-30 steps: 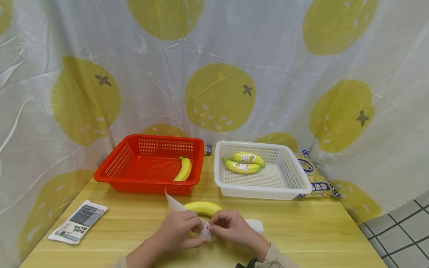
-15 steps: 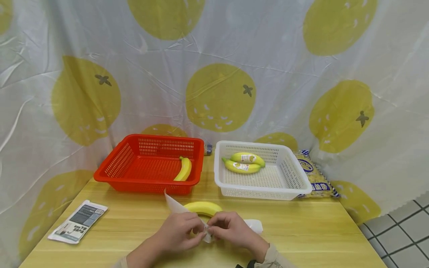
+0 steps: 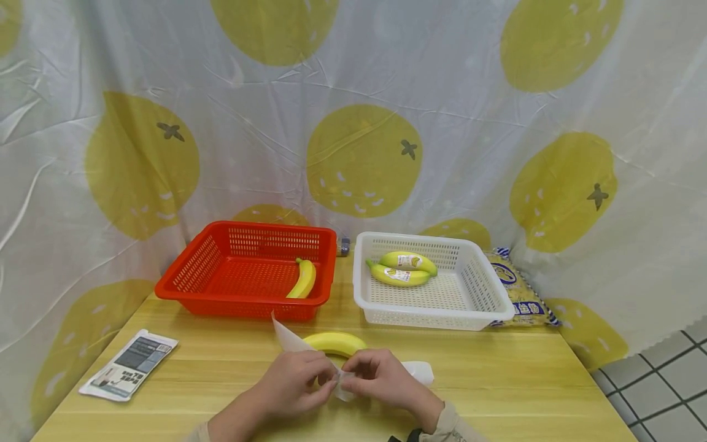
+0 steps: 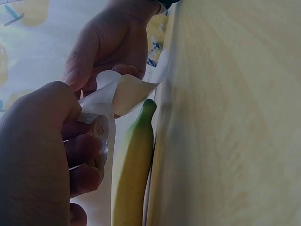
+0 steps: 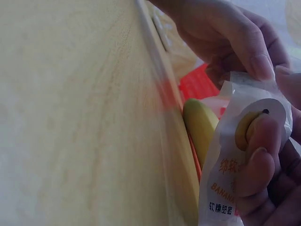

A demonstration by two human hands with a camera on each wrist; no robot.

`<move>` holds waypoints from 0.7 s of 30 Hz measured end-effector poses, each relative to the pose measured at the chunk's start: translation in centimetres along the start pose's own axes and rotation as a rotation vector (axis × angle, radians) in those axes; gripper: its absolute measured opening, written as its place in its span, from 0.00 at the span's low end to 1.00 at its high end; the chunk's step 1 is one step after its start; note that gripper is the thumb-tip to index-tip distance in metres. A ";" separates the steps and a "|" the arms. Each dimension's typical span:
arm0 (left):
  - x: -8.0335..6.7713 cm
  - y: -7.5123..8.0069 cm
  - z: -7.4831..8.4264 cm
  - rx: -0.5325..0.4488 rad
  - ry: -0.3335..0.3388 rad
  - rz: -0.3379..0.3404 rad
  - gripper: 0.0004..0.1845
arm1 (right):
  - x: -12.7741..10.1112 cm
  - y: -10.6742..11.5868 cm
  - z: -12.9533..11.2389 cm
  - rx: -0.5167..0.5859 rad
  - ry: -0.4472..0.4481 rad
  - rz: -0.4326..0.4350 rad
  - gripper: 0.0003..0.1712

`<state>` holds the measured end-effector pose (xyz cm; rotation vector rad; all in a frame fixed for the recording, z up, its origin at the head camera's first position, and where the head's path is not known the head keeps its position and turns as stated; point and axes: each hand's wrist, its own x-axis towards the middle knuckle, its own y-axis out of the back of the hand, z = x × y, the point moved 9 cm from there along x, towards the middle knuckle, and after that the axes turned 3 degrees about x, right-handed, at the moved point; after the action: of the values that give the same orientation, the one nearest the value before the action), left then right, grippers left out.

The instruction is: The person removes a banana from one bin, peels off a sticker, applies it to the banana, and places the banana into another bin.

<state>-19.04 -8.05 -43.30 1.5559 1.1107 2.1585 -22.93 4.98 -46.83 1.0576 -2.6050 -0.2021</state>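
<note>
Label (image 3: 343, 379) pinched between left hand (image 3: 293, 383) and right hand (image 3: 381, 377) grip, seemingly just before banana (image 3: 334, 342).

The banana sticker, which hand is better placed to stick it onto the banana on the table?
Probably the right hand: its fingers pinch the banana sticker, while the left hand holds the backing paper beside the banana.

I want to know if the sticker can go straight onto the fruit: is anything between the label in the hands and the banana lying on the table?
Nothing visible does. Both the left hand and right hand pinch the label just in front of the banana, whose yellow skin lies bare beside the white backing sheet.
</note>
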 end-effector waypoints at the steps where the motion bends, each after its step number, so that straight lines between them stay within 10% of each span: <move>1: 0.0 0.0 0.0 0.001 -0.001 0.000 0.11 | 0.0 0.0 0.1 -0.001 -0.007 0.002 0.09; 21: -0.1 0.2 -0.2 -0.001 0.000 -0.008 0.03 | -0.1 0.3 0.4 -0.086 -0.015 0.020 0.06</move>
<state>-19.12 -8.31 -43.22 1.5480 1.1141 2.1536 -23.23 5.25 -47.14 1.0037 -2.5941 -0.3148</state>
